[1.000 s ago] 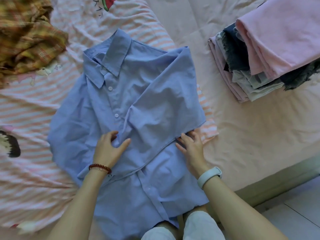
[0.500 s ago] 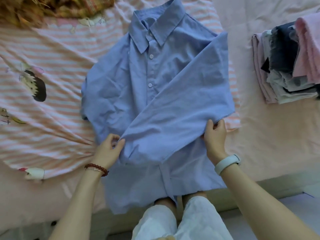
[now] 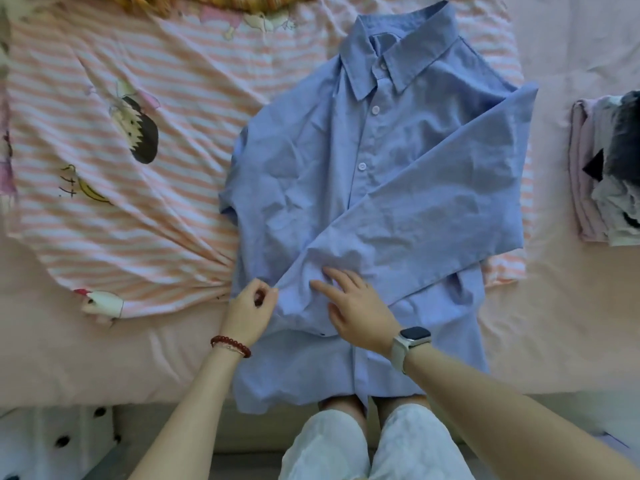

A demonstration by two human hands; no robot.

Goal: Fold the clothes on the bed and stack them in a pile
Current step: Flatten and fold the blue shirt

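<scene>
A light blue button-up shirt [image 3: 311,161] lies face up on the bed, collar away from me, its hem hanging over the bed's near edge. Its right sleeve [image 3: 433,202] is folded diagonally across the front. My left hand [image 3: 251,311] pinches the cuff corner of that sleeve at the shirt's lower left. My right hand [image 3: 356,303] lies flat on the sleeve just beside it, fingers spread and pressing the cloth. A pile of folded clothes [image 3: 606,168] sits at the right edge of the view.
A pink-and-white striped garment with cartoon prints [image 3: 114,174] is spread under and left of the shirt. A yellow plaid garment [image 3: 221,1] lies crumpled at the top. The pink bedsheet [image 3: 561,306] shows to the right. My knees in white shorts [image 3: 367,445] touch the bed edge.
My right hand let go of the sleeve's right edge and moved left onto the sleeve near my left hand. The view shifted, so the shirt sits further right.
</scene>
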